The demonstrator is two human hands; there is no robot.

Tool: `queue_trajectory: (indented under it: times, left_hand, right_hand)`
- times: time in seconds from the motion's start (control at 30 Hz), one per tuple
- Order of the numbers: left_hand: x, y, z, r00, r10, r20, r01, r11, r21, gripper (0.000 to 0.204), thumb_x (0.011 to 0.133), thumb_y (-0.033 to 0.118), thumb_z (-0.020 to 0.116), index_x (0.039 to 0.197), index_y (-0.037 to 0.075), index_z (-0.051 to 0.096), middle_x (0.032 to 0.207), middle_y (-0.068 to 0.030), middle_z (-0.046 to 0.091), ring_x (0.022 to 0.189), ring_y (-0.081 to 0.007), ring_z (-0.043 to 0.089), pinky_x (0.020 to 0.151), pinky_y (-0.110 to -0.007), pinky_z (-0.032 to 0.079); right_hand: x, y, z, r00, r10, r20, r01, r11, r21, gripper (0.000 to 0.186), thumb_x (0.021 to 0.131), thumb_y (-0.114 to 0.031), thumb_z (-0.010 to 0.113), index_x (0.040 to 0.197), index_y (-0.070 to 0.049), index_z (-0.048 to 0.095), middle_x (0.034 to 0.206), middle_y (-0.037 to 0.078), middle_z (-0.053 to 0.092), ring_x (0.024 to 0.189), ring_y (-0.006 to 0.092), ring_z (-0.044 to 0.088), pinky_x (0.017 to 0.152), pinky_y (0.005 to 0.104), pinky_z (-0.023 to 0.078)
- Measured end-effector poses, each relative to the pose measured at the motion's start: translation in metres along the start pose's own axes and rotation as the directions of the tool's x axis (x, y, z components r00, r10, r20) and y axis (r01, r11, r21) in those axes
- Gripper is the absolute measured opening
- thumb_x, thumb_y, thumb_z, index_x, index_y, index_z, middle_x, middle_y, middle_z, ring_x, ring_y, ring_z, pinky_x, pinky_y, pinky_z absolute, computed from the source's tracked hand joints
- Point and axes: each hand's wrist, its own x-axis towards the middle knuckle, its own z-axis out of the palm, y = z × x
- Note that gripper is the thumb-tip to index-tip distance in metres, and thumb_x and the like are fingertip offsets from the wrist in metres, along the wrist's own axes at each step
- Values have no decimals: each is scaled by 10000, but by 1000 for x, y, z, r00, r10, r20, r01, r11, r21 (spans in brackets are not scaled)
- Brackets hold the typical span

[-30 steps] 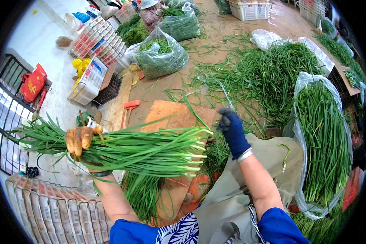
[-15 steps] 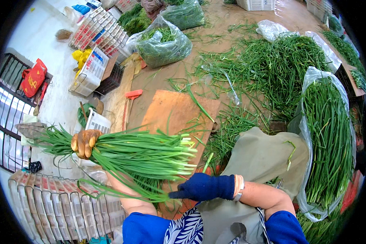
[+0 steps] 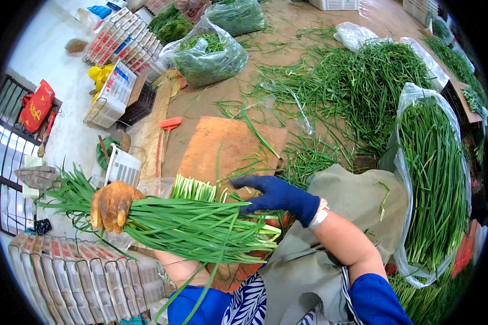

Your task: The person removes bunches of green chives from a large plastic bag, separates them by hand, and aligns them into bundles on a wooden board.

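Note:
In a stained orange-brown glove, my left hand is wrapped round the leafy part of a bunch of garlic chives. The bunch lies level across my front, its pale cut ends pointing right and a few loose leaves hanging down. Just above the stem end is my right hand in a navy knitted glove, thumb and fingers apart with nothing gripped. Behind the held bunch, white stem ends of other chives show on the far side; the rest of them is hidden.
An orange-brown board lies ahead on the table. Heaped chives spread at right, beside a clear bag packed with chives. Stacked crates stand at lower left, a white basket above them. A filled bag sits further back.
The bunch has come lower and nearer to me. My right hand has risen from below the stems to above them, its fingers spreading. White stem ends behind the bunch have come into sight.

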Motion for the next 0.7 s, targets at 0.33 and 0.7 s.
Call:
queue_trajectory:
  times: [0.33, 0.7]
  left_hand:
    - [-14, 7, -9, 989, 68, -130, -65, 998, 28, 146, 842, 32, 428, 776, 153, 475, 481, 104, 427, 473, -53, 498, 684, -237, 405]
    - [-18, -7, 7, 988, 21, -155, -7, 996, 89, 137, 843, 32, 428, 787, 145, 481, 486, 101, 431, 479, -58, 499, 696, -243, 409]
  right_hand:
    - [-61, 53, -67, 774, 216, -596, 164, 840, 517, 235, 875, -214, 458, 942, -16, 567, 721, 22, 566, 627, 126, 538, 595, 258, 455]
    - [-28, -41, 18, 981, -194, -18, 125, 699, -704, 400, 749, -336, 600, 1101, -149, 562, 779, 116, 567, 684, 310, 571, 571, 406, 460]
